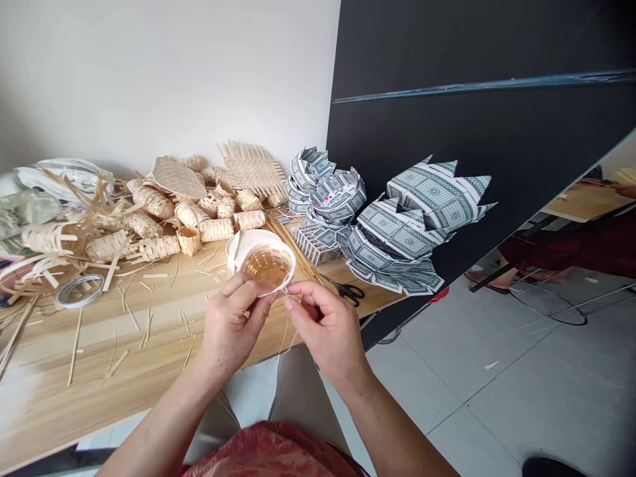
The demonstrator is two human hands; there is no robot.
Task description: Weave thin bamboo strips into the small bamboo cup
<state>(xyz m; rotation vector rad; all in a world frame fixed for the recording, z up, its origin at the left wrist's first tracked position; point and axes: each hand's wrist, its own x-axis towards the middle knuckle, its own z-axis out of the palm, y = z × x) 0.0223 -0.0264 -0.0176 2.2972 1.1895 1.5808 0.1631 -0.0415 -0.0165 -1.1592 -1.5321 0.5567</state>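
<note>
A small woven basket (269, 263) with a pale wrapped rim lies tilted with its opening toward me, near the table's front edge. My left hand (237, 317) is closed on the near left part of its rim, thumb and fingers pinching it. At the rim's near right, my right hand (325, 322) pinches a thin white thread (287, 289) between thumb and forefinger. Loose thread ends hang down below the fingers, over the table edge. The lower side of the basket is partly hidden by my left hand.
Several woven pieces (216, 230) are heaped along the wall. Folded-card bowls (397, 228) stand at the right by a black panel (477, 46). Black-handled scissors (350, 291) lie near the right edge; a tape roll (80, 291) and loose strips are at left.
</note>
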